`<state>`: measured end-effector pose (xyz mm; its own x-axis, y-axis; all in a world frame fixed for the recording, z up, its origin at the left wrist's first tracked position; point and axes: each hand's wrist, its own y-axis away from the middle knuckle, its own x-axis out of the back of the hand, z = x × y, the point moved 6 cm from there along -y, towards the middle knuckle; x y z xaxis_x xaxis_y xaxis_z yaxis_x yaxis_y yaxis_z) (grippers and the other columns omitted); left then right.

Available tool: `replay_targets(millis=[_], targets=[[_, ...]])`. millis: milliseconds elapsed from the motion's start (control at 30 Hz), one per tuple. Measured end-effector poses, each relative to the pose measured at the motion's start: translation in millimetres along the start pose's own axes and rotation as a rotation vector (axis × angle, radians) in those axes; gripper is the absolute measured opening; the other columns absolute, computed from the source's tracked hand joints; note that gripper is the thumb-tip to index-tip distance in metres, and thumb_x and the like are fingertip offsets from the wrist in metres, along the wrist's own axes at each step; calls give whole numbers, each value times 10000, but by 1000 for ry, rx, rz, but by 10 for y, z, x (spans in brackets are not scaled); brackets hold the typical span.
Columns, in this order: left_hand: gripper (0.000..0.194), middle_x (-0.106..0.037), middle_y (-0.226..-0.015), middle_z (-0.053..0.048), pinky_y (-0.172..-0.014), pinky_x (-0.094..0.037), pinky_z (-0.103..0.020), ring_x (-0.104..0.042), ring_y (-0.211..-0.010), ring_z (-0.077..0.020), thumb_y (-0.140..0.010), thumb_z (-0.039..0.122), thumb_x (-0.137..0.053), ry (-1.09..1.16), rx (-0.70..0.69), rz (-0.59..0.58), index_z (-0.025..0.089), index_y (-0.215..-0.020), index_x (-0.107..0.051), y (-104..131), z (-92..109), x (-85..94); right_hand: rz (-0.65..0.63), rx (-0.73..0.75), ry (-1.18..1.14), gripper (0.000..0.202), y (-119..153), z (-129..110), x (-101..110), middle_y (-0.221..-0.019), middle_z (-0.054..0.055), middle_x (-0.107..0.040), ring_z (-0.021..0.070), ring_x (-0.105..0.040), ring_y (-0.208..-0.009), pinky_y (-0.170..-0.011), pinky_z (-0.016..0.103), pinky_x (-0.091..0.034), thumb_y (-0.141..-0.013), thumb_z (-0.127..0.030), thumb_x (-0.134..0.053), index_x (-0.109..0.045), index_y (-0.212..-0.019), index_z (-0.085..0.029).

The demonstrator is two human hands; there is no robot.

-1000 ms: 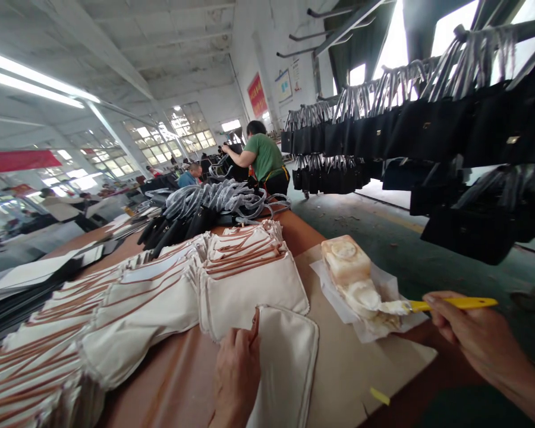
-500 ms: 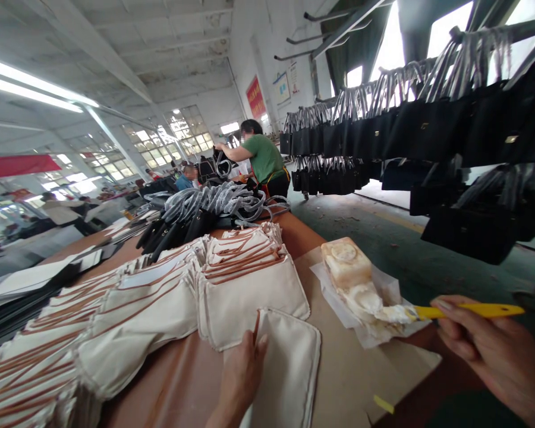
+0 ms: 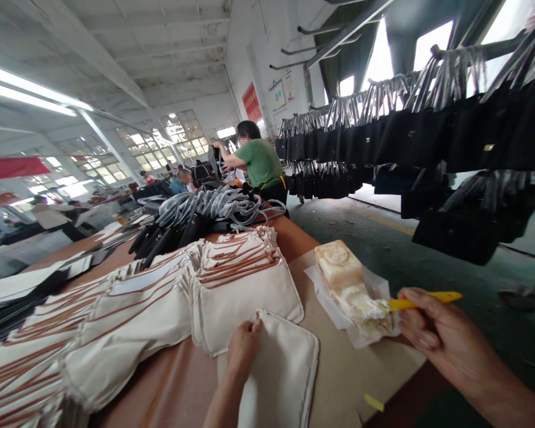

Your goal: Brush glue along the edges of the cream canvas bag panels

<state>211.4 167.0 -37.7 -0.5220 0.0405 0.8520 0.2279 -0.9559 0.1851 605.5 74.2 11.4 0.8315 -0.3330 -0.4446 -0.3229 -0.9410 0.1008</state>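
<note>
My left hand (image 3: 245,345) pinches the upper edge of a cream fabric pouch piece (image 3: 280,368) that lies flat at the table's front. My right hand (image 3: 437,327) is closed around the yellow handle of a brush (image 3: 405,303). The bristles are coated white and press into thick white paste (image 3: 361,303). This paste spills beside a yellowed plastic container (image 3: 339,264) with a round cap, lying on a crumpled white sheet (image 3: 318,288). Beneath that sheet is brown cardboard (image 3: 334,368).
Stacks of cream pouches with brown edging (image 3: 134,321) fill the table's left and middle. Behind them lie black bag parts with plastic-wrapped handles (image 3: 209,205). A person in a green shirt (image 3: 263,160) works at the far end. Black bags (image 3: 428,137) hang on racks at right.
My right hand has moved left, carrying the brush deeper into the white paste. My left hand still pinches the pouch edge. The view has shifted slightly.
</note>
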Motion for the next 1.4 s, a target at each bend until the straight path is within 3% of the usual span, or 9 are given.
replay_targets(millis=[100,233,400,667,900,1033,1167,1267,1400], targets=[[530,-705,-746,-43,-611,-461,-269,-665,-705,-222,-882,559,-387,150,-86,-91,137,-893,-707,151,135,0,-74,-63,-130,256,5,85,-273,-437,-73,-375,74,-261,-371,-376,215,-241,-824,-376,-696,-560,-702,-196],[542,-714,-897,-29,-657,-477,-248,-654,-786,-211,-857,604,-450,285,-202,-143,169,-1043,-715,454,348,108,-142,54,-98,219,-23,45,-666,-433,-93,-381,63,-239,-365,-372,206,-153,-833,-362,-703,-585,-795,-181],[415,-610,-845,-13,-710,-454,-236,-601,-825,-189,-874,552,-524,364,-373,-195,225,-1008,-742,791,648,218,-293,184,147,198,30,-43,-1000,-490,-74,-433,96,-330,-427,-411,223,-248,-905,-370,-617,-603,-864,-177],[380,-537,-805,-8,-735,-432,-245,-563,-815,-180,-910,522,-501,354,-494,-328,255,-1030,-744,1071,931,213,-528,386,427,168,210,-167,-1219,-601,-51,-422,124,-386,-540,-508,255,-310,-943,-293,-544,-582,-815,-191],[399,-578,-835,-13,-754,-428,-255,-575,-851,-193,-902,541,-508,363,-486,-397,248,-1028,-748,1110,973,191,-512,455,483,166,263,-332,-1188,-623,-39,-455,137,-419,-559,-528,264,-338,-952,-297,-521,-575,-835,-192],[395,-590,-825,-27,-739,-433,-260,-573,-822,-190,-908,529,-512,350,-497,-375,230,-983,-758,1178,1038,212,-595,466,521,144,338,-305,-1235,-649,-32,-478,135,-444,-580,-556,264,-358,-944,-245,-520,-577,-826,-186],[368,-569,-770,-19,-655,-438,-228,-576,-741,-160,-919,503,-511,338,-557,-310,229,-936,-756,1271,1081,247,-477,484,466,156,244,-315,-1142,-637,-39,-459,131,-425,-573,-547,261,-350,-951,-272,-529,-580,-831,-186],[298,-561,-750,-13,-609,-447,-197,-586,-695,-131,-937,429,-521,266,-707,-177,223,-909,-734,1365,1096,309,-432,391,389,151,161,-336,-1032,-584,-61,-426,117,-379,-513,-485,247,-307,-946,-298,-549,-591,-858,-182],[183,-606,-760,-2,-586,-459,-163,-622,-638,-91,-957,283,-516,17,-1041,74,236,-982,-690,1607,1143,390,-411,271,292,145,113,-397,-940,-515,-77,-420,99,-346,-460,-444,234,-261,-923,-277,-572,-599,-827,-173]])
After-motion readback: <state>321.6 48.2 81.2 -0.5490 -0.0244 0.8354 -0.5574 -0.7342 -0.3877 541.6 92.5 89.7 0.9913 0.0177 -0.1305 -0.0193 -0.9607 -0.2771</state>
